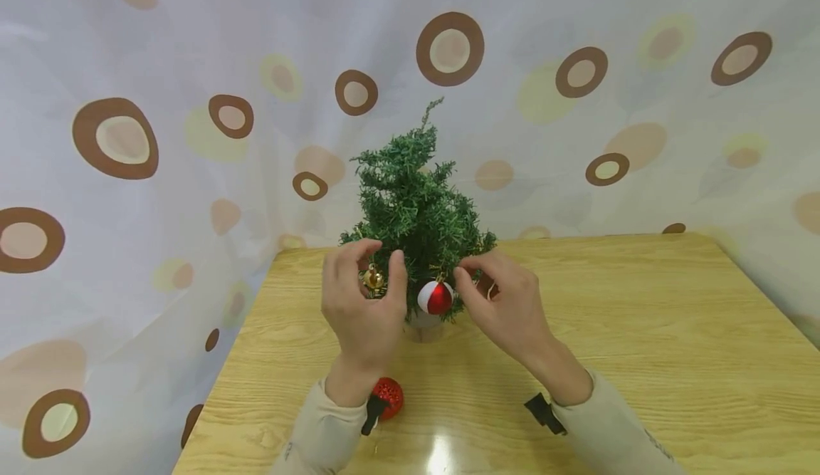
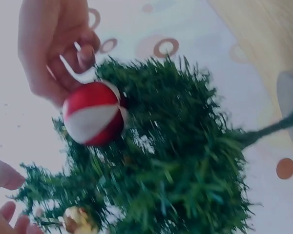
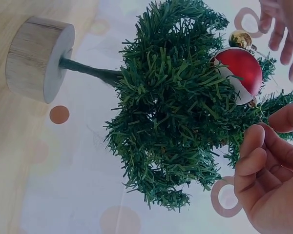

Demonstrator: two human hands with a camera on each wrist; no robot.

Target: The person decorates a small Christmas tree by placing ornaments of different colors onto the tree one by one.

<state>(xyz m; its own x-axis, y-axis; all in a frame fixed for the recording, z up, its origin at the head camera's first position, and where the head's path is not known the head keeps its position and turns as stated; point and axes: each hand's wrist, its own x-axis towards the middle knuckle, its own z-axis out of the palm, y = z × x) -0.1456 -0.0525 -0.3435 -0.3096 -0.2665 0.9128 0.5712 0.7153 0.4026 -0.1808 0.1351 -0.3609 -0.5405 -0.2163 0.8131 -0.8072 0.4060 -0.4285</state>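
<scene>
A small green artificial Christmas tree (image 1: 416, 211) stands on a round wooden base (image 3: 34, 58). Low on its front hangs a red-and-white ball ornament (image 1: 435, 298). Beside it, my right hand (image 1: 502, 304) has thumb and forefinger pinched close to the ornament's cap, seemingly on its thin string (image 3: 262, 114); the fingertips partly hide it. My left hand (image 1: 365, 311) is at the tree's left side, thumb and fingers apart around a small gold ball ornament (image 1: 374, 278). In the left wrist view this gold ball hangs among the branches, clear of the left fingers.
A red glittery ball (image 1: 389, 398) lies on the wooden table (image 1: 640, 332), partly behind the left wrist and its black strap (image 1: 374, 412). Behind the table hangs a pale cloth (image 1: 512, 140) with brown and yellow circles.
</scene>
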